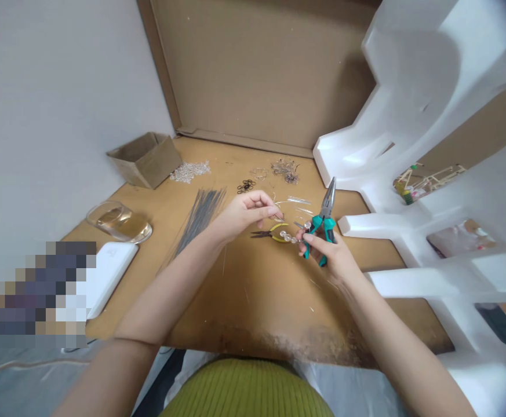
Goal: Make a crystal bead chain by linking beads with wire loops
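Observation:
My right hand point(326, 250) is closed round needle-nose pliers point(323, 223) with teal and black handles, their steel jaws pointing up and away. Between its thumb and fingers runs a short string of clear beads point(288, 237). To its left, my left hand point(253, 209) is pinched, thumb against fingers, over the table; something thin seems to show at the fingertips, too small to name. Just below those fingertips lie small pliers point(271, 233) with yellow handles and dark jaws. Cut wire pieces point(299, 201) lie beyond the hands.
Left of my left hand lies a bundle of grey wires point(198, 217). Farther back are a cardboard box point(148, 159), clear beads point(190, 171), dark rings point(246, 186) and small metal pieces point(285, 169). A glass of liquid point(120, 222) stands left. White foam point(392, 226) borders the right.

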Action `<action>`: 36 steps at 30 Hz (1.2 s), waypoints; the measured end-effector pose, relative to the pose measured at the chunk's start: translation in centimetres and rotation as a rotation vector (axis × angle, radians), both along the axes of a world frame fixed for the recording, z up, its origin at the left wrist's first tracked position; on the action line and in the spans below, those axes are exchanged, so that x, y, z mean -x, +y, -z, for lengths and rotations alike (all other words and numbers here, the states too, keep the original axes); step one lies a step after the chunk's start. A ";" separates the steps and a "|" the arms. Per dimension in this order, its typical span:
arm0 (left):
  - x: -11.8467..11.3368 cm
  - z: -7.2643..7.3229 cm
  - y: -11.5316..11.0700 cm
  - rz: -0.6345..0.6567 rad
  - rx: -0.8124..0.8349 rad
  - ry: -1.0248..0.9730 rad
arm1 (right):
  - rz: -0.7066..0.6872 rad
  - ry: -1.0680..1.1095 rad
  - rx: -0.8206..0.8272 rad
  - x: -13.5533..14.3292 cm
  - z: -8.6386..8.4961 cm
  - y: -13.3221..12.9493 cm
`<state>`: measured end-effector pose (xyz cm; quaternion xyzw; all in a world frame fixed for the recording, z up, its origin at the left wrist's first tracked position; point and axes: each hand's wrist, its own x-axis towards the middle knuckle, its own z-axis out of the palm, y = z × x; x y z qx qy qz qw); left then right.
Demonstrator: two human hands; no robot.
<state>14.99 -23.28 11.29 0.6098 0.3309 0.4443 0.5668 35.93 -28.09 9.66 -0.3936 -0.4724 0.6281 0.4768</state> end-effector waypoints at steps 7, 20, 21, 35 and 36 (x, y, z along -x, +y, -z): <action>0.6 1.4 0.1 0.012 0.043 -0.033 | 0.013 0.052 0.016 -0.4 -0.6 0.1; 0.3 0.3 -1.0 -0.011 0.025 -0.038 | -0.090 -0.238 -0.109 -0.2 -1.7 -0.6; 0.2 0.0 -1.2 -0.009 0.012 -0.034 | -0.113 -0.276 -0.101 -0.1 -1.9 -0.7; -1.1 -0.4 -2.4 -0.031 -0.532 0.522 | -0.080 -0.241 0.104 0.7 -2.9 -0.3; -1.2 -0.3 -2.4 -0.041 -0.544 0.532 | -0.082 -0.246 0.098 0.7 -2.9 -0.4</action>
